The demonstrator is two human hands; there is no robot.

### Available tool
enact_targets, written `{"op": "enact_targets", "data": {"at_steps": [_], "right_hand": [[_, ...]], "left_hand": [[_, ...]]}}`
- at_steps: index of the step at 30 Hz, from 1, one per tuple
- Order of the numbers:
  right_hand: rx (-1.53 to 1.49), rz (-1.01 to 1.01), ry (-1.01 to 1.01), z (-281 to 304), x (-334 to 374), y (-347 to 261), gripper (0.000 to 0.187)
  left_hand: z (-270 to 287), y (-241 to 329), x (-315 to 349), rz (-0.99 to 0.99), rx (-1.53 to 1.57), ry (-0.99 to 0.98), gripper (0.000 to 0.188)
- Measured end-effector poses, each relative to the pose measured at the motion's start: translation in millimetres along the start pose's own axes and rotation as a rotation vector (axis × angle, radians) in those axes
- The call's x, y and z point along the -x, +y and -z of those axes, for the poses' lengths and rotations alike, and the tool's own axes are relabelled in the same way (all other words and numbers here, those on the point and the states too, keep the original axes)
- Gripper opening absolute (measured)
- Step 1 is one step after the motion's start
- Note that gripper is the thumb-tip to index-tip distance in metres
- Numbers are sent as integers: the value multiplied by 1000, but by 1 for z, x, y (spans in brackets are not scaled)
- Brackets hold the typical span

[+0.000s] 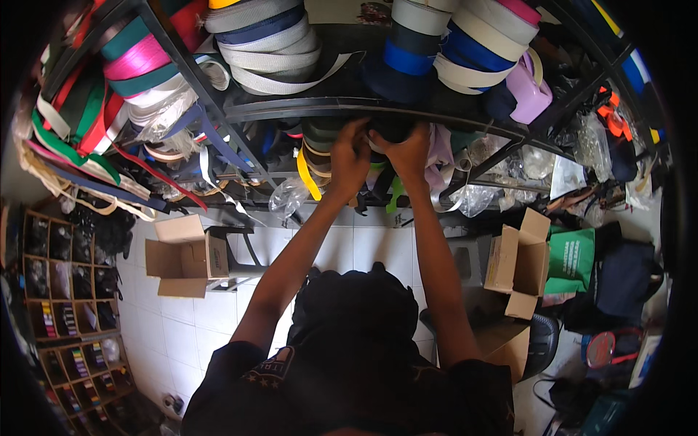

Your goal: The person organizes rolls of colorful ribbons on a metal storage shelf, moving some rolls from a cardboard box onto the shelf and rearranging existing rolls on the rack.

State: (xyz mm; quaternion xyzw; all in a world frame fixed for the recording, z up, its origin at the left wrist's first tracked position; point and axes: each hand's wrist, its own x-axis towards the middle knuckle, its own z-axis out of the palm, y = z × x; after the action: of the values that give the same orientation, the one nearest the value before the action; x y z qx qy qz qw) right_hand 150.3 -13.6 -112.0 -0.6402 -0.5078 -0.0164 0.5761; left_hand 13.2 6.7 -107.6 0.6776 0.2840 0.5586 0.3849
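Note:
Both my arms reach up to a lower tier of the rack, just under the black shelf edge [349, 109]. A dark roll, seemingly black webbing [393, 129], sits between my hands. My right hand [407, 154] wraps round its right and near side, the thumb pointing left. On its left side, my left hand [351, 156] has bent fingers closed against the roll; the shelf's shadow partly hides the fingertips. Left of that hand stands a stack of olive and brown webbing rolls [318, 145] with a yellow strap [307, 174] hanging down. A green strap [395, 195] dangles below my right hand.
Webbing rolls in white and grey [269, 51], blue [407, 58] and cream [483, 51] stack on the upper shelf. Loose straps [94, 145] hang at left. Open cardboard boxes [185, 254] [518, 254] stand either side of me. Pigeonhole shelves [69, 320] line the far left.

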Motion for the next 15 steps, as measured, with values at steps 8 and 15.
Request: {"op": "enact_targets", "data": {"at_steps": [8,15], "right_hand": [[9,57,162,11,22,-24,90],[-139,-9,141,21,46,-35,89]], "left_hand": [[11,6,6,212,377,-74,33],[14,5,6,526,447,-143,41]]}}
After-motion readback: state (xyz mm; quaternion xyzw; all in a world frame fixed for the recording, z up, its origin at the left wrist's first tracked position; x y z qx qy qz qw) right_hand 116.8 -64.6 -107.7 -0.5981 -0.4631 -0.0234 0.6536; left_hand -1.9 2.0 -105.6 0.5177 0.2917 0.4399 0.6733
